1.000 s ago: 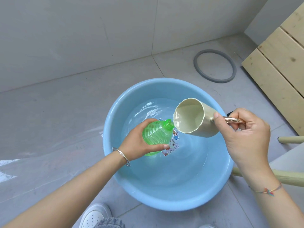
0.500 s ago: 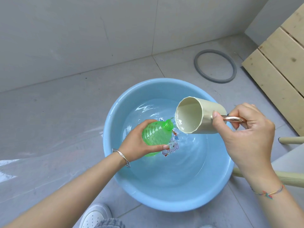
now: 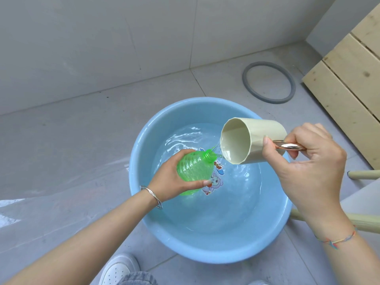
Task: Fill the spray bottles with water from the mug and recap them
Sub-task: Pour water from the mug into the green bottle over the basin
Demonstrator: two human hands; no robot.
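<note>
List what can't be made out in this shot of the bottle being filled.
- Water level in the green bottle: head view; the left hand wraps its body, and the ribbed plastic obscures the rest.
- Most of the handle of the mug: covered by the right hand.
- The cartoon sticker on the floor of the basin: partly behind the bottle, rippled by water.
- The spray cap: nowhere in view.
</note>
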